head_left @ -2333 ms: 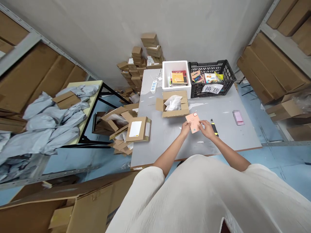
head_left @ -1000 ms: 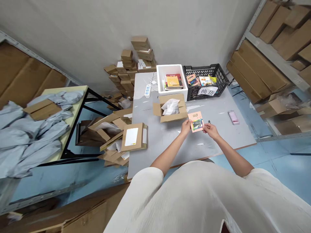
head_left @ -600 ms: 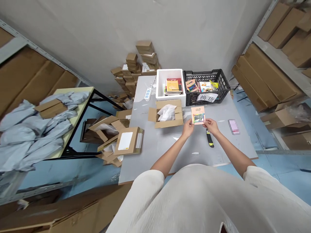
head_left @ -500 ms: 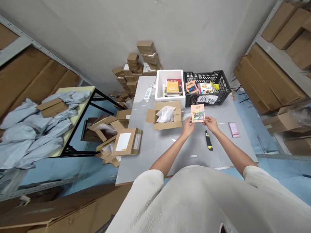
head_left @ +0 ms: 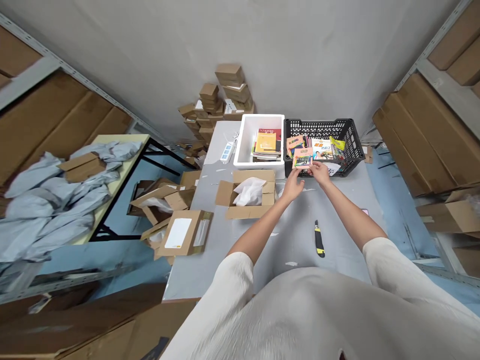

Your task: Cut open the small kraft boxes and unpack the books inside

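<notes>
A small pink picture book (head_left: 302, 157) is held by its near edge at the front of the black plastic crate (head_left: 347, 165). My left hand (head_left: 293, 185) grips its left side, thumb and fingers closed on it. My right hand (head_left: 319, 172) pinches the right corner. Inside the crate lie another pink book (head_left: 293, 142), a white book (head_left: 321, 145) and a yellow packet (head_left: 337, 143). My right hand partly covers the paper sign on the crate's front. A black and yellow utility knife (head_left: 319, 240) lies on the grey table (head_left: 240, 257) below my hands.
Left of the crate stands a white foam box (head_left: 241, 147) with books. Before it is an open carton (head_left: 245, 212) with white packing. A closed carton (head_left: 183, 232) sits at the table's left edge, and a power strip (head_left: 227, 151) lies behind. Grey parcels (head_left: 75, 200) cover the side table.
Both hands have moved forward with the pink book, from above the table to the crate's front rim. My view has shifted slightly.
</notes>
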The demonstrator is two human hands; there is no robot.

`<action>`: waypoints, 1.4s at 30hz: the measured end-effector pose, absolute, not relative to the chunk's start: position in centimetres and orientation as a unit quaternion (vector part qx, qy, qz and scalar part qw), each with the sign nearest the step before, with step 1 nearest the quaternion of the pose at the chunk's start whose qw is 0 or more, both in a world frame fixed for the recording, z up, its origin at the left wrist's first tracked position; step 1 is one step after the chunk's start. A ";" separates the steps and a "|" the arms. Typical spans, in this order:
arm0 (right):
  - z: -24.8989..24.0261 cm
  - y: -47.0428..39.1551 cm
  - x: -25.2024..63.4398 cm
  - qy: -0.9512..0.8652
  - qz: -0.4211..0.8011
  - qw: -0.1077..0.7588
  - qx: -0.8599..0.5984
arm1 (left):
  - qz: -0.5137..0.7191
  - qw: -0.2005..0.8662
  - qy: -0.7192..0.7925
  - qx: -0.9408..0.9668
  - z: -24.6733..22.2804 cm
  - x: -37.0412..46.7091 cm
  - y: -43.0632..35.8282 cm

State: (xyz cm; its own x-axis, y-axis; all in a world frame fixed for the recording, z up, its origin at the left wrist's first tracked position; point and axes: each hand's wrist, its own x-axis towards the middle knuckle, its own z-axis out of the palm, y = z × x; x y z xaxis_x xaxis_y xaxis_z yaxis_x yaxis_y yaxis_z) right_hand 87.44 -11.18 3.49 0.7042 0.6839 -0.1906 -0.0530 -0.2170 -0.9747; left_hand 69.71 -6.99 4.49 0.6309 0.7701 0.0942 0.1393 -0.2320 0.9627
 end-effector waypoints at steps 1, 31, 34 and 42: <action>3.4 -10.6 87.8 -0.223 0.307 0.582 -0.720 | 0.291 0.530 0.307 0.735 4.3 70.1 -6.5; 1.8 -11.4 89.1 -0.324 0.324 0.536 -0.709 | 0.055 0.352 0.347 0.868 6.1 74.7 -0.2; 2.0 -12.2 88.8 -0.322 0.326 0.534 -0.711 | 0.075 0.359 0.325 0.872 6.2 73.5 -1.2; 2.6 -15.2 85.9 -0.323 0.349 0.517 -0.712 | 0.124 0.343 0.292 0.884 5.6 67.6 -4.3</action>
